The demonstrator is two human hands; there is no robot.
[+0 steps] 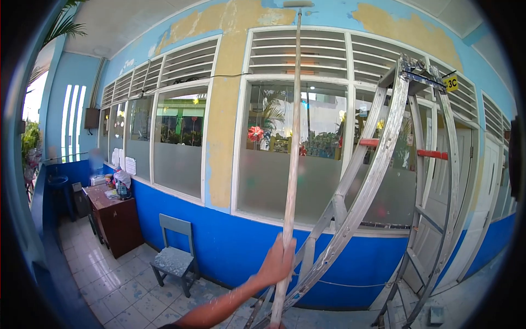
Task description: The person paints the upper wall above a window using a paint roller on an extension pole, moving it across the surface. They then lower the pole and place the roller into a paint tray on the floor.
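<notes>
My left hand is closed around the long wooden pole of a paint roller. The pole rises nearly upright past the window. At its top the roller head is against the upper wall, at the edge of the view. Only a sliver of my right hand shows at the bottom edge, wrapped at the lower part of the pole; most of it is out of view. Around the roller, the wall has light blue paint and bare tan patches.
A paint-spattered aluminium stepladder stands close on the right, its near leg beside my left hand. A grey chair is by the blue lower wall. A brown desk with items on it stands at the left, where a blurred person appears behind.
</notes>
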